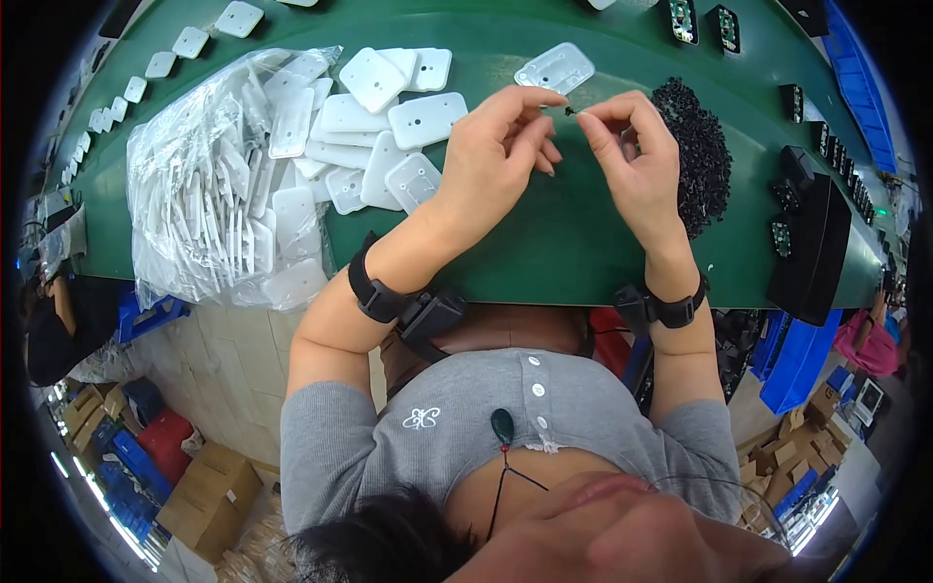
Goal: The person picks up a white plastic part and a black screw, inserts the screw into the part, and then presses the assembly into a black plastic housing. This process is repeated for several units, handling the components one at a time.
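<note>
Above the green table, both of my hands meet near a small black part (570, 111), too small to make out its exact kind. My right hand (639, 148) pinches it between thumb and index fingertip. The index finger of my left hand (507, 138) reaches to the same part, its tip close to or touching it; the thumb stays apart and the other fingers curl loosely. Just beyond the fingertips lies a white rectangular plastic cover (555, 68), hollow side up. A heap of small black parts (692, 155) spreads right beside my right hand.
Left of my arms, a clear plastic bag (199, 175) spills many white covers (428, 120) onto the green table (466, 262). A row of white covers (190, 41) runs along the far left edge. Black housings with circuit boards (683, 19) and a black tray (812, 253) stand right.
</note>
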Motion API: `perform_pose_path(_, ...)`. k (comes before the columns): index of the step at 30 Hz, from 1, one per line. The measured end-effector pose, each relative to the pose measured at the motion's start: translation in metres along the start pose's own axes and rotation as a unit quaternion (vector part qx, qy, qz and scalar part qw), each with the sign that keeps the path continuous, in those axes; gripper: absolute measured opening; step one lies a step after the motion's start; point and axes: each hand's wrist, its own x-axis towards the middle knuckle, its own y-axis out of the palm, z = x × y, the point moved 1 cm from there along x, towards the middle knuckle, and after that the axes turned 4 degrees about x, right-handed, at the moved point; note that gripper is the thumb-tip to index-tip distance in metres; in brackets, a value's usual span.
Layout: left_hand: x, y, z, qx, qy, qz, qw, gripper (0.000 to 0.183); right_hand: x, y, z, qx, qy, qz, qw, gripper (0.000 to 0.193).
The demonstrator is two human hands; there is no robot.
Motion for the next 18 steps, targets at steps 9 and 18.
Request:
perform_pose_path(9,0.022,0.003,0.016,0.514,0.217,-0.104,0.824,0.041,0.004,-0.001,-0.015,0.086,0.108,-0.07,0.988,0.011)
perform_pose_path(18,0.027,0.003,0.03,0.564,0.226,-0.083,0.79,0.039,0.017,0.009,-0.031,0.002,-0.046,-0.071,0.996,0.009)
